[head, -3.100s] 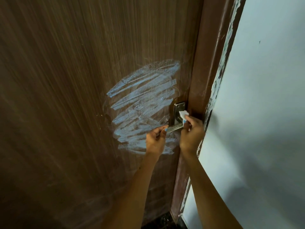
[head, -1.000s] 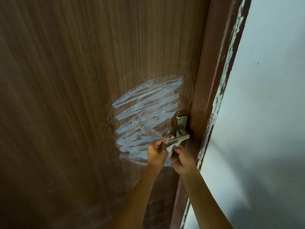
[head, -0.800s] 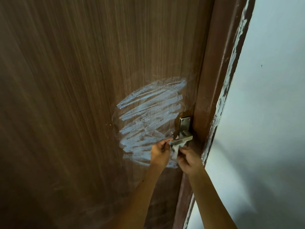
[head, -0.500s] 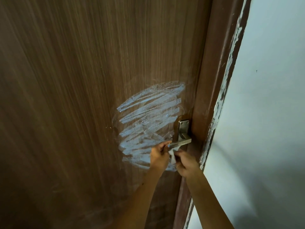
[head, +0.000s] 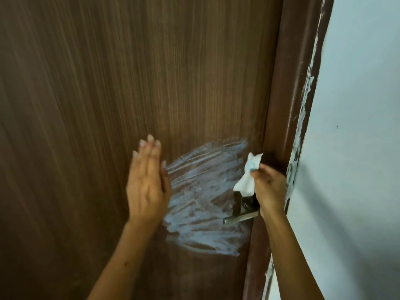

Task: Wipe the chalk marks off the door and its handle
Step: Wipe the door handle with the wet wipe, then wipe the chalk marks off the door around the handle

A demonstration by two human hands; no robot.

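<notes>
A dark brown wooden door fills most of the view. A wide patch of white chalk marks covers it to the left of the metal lever handle. My left hand is flat with fingers extended, at the left edge of the chalk patch. My right hand grips a crumpled white cloth with a blue smear, held just above the handle's plate at the right end of the chalk. The plate's upper part is hidden behind the cloth and hand.
The brown door frame runs down the right of the door, with chipped white paint along its outer edge. A pale blue-white wall lies to the right of the frame.
My left hand has let go of the handle's tip and moved up and left onto the door. My right hand has lifted the cloth from under the lever to above the handle plate.
</notes>
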